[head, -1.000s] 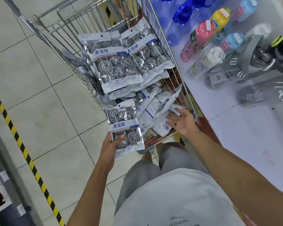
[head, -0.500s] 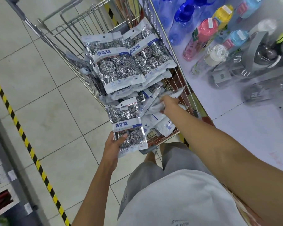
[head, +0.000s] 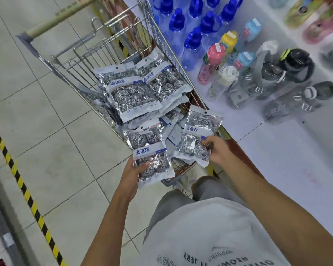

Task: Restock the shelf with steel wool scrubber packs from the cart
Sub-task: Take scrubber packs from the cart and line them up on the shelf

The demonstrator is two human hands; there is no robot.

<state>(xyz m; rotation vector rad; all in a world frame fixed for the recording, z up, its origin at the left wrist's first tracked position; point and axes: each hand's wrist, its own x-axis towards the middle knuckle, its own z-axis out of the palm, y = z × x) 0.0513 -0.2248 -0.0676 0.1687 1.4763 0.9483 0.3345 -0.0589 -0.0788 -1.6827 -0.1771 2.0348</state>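
Left hand [head: 132,170]: fingers curled round the lower edge of one scrubber pack [head: 152,152], face up, apparently kept as the base of a stack. Right hand [head: 216,148]: fingers pinching a second pack [head: 197,135], lifted above the cart [head: 169,45], probably bound for that stack. Remaining packs [head: 135,95]: heaped loose in the cart beside the shelf [head: 277,150].

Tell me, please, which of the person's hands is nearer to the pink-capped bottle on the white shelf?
Right. The right hand, gripping a scrubber pack over the cart's shelf-side edge, is below the pink-capped bottle. The left hand holds another pack further off, on the aisle side.
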